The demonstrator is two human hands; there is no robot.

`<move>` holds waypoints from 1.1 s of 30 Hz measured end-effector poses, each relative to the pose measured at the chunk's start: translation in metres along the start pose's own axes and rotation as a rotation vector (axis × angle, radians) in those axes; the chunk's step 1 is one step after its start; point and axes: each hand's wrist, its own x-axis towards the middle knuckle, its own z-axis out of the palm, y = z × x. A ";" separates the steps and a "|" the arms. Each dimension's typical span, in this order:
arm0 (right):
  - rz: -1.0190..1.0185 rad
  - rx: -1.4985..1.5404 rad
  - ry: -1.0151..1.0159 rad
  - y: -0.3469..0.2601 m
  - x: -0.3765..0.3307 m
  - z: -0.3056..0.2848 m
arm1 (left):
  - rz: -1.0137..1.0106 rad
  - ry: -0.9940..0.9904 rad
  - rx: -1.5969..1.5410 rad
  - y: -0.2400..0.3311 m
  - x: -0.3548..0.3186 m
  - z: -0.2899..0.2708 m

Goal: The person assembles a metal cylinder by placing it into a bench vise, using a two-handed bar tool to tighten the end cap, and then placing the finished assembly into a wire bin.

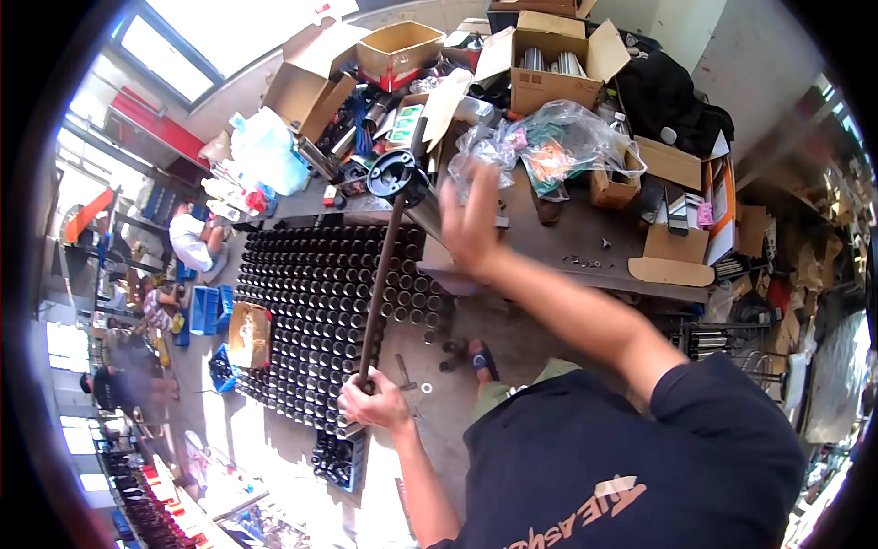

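Curling left hand [375, 404] closed round the long, straight, dark-brown rod [384, 274] near its lower end; holding right hand [471, 220] open, blurred, near the round black fitting [398, 176] ahead of the left grip.

The left hand [377, 404] is held low, with fingers curled inward. The right arm [585, 320] is extended; the right hand [471, 224] is raised, fingers straightened, blurred.

Your rod [383, 279]: metal by its look, matt. Round fitting [393, 170]: glossy black, smooth. Your T-shirt [677, 448]: matt cloth. Table [572, 240]: dull top. Clear bag [578, 135]: thin plastic, shiny, crinkled. Open carton [549, 95]: matt cardboard.
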 end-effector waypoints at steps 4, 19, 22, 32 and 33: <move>-0.968 -0.767 -0.302 0.070 0.187 -0.003 | 0.065 -0.450 0.286 0.115 0.049 -0.052; -0.555 -0.831 -0.922 0.004 0.159 -0.157 | 1.060 0.161 -0.119 0.104 0.271 0.138; -0.328 -0.760 -1.353 -0.014 0.195 -0.162 | 0.973 0.191 -0.204 0.124 0.272 0.173; 1.077 0.198 -1.330 -0.023 -0.023 -0.142 | 1.154 0.512 -1.118 0.249 0.343 0.261; 1.118 0.209 -1.358 -0.050 -0.055 -0.122 | 1.154 0.473 -1.273 0.285 0.340 0.251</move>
